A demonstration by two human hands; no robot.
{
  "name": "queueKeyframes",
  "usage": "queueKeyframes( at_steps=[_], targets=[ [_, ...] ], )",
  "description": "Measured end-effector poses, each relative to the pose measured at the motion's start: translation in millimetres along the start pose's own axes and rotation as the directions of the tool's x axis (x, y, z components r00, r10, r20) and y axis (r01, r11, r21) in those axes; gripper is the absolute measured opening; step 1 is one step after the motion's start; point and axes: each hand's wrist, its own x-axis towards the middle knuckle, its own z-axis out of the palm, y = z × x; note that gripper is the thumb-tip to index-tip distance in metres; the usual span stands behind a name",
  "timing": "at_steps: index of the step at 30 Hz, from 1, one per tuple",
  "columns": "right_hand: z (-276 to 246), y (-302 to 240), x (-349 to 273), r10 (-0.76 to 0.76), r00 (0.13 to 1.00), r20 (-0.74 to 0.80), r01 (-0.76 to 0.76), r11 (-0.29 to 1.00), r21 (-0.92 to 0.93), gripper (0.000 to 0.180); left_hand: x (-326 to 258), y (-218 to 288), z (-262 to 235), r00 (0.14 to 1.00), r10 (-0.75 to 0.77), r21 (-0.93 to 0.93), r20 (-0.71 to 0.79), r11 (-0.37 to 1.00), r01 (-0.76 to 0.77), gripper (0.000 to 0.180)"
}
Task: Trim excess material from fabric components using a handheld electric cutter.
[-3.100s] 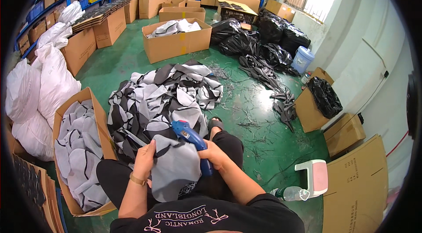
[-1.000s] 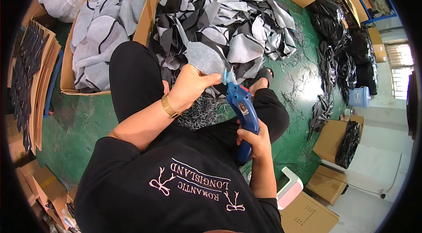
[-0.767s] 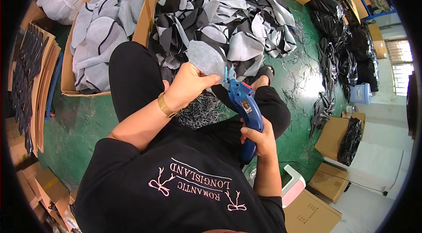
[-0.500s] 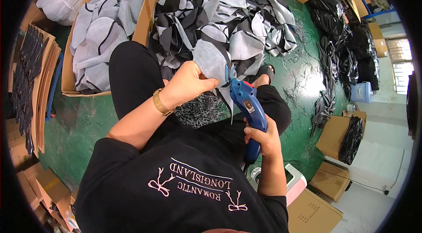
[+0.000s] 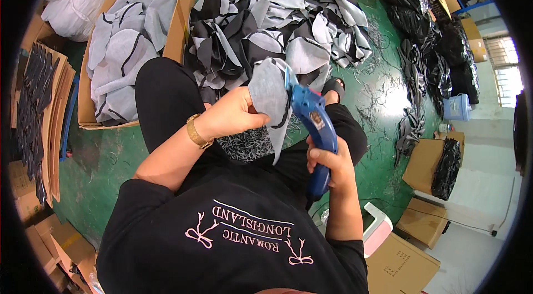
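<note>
In the head view we see the left hand (image 5: 236, 115) pinching a grey fabric piece (image 5: 270, 94) by its left edge, fingers closed on it just above the lap. The piece hangs with its long axis running from about 12 o'clock down to 6 o'clock, its narrow lower tip pointing toward the body and its black-trimmed right edge meeting the cutter.

The right hand (image 5: 328, 162) is wrapped tight around the handle of a blue electric cutter (image 5: 315, 127). The tool's long axis runs from 11 o'clock at its head to 5 o'clock at its butt; the head points up and away from us and touches the fabric's right edge.

Under the piece, a heap of thin dark trimmings (image 5: 245, 144) lies on the lap. At 12 o'clock from the hands, a pile of black and grey cut pieces (image 5: 272, 22) spreads over the green floor (image 5: 383, 94). At 10 o'clock stands a cardboard box (image 5: 179, 14) filled with stacked grey pieces. A gold bracelet (image 5: 195, 131) circles the left wrist.
</note>
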Motion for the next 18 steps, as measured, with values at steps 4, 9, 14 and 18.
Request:
queueKeyframes(
  at_steps=[4,9,14,18],
  targets=[
    [12,-16,20,-0.225,0.966,-0.128,0.226,0.974,-0.002,0.041,2,-11,7,0.995,-0.014,-0.185,0.096,0.982,0.032,0.043],
    [31,-23,45,-0.4,0.895,-0.198,0.313,0.879,-0.361,0.039,-4,-8,27,0.986,-0.054,-0.265,0.156,0.96,0.095,0.043],
    [29,-15,44,-0.278,0.956,-0.093,0.26,0.951,-0.167,0.041,16,2,25,0.995,-0.085,-0.596,-0.045,0.802,0.042,0.035],
    [7,-3,28,-0.202,0.979,-0.012,0.203,0.975,0.091,0.043,26,-3,15,0.992,-0.071,-0.595,-0.106,0.804,-0.006,0.03]
  ],
)
